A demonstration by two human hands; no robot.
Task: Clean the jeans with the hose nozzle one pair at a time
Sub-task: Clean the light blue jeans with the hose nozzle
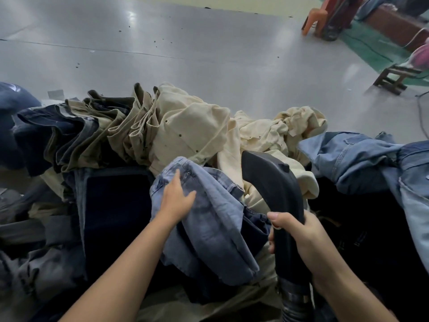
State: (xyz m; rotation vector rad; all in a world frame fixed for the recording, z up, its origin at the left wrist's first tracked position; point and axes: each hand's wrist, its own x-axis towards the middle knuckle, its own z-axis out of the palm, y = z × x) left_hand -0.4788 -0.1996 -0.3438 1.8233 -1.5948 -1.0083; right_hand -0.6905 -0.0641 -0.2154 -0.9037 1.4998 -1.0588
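Grey floor [209, 43] – jeans heap [130, 133], wooden stool [394, 77]

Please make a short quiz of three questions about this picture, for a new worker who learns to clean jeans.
1. True or false: the left hand lies with straight fingers on the faded blue jeans.
2. Which hand holds the black hose nozzle? A) left B) right C) both
3. Fill in: the pile directly behind the faded blue jeans is mostly ____ in colour.

Key:
1. True.
2. B: the right hand has its grip around the nozzle's handle.
3. Cream, the cream trousers.
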